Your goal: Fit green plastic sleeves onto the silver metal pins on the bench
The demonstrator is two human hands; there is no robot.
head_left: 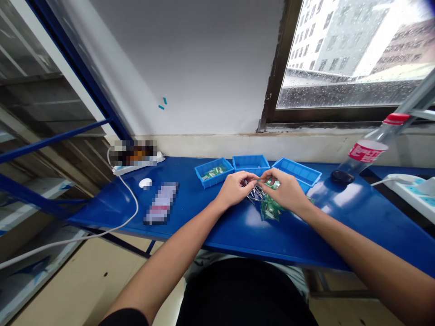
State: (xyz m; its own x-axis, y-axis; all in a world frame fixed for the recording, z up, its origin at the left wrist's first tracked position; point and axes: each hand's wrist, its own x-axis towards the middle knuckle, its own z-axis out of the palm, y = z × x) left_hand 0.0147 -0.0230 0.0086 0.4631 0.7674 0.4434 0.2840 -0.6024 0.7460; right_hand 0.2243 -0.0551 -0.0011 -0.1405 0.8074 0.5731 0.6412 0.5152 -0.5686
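Left hand (238, 186) and right hand (284, 188) meet by thin silvery pieces (255, 194).
Both pinch closely, but I cannot tell what they grip; green packets (271, 209) lie on the near side, nearer the right hand.

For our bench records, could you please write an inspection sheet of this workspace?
Surface: blue table, glossy, with bright reflections.
Job's things: silvery pieces and green pieces lie heaped by the hands; three blue trays stand beyond, the leftmost with green pieces in it.
Clutter: red-capped bottle at right, dark liquid at its base; white rounded object and pixelated flat object at left.
Left hand: fingertips gathered over the heap.
Right hand: fingertips close to the left's; anything pinched is too small to tell.
Cables: white cable loops over the table's left end.
Surroundings: pale wall; window with droplets.
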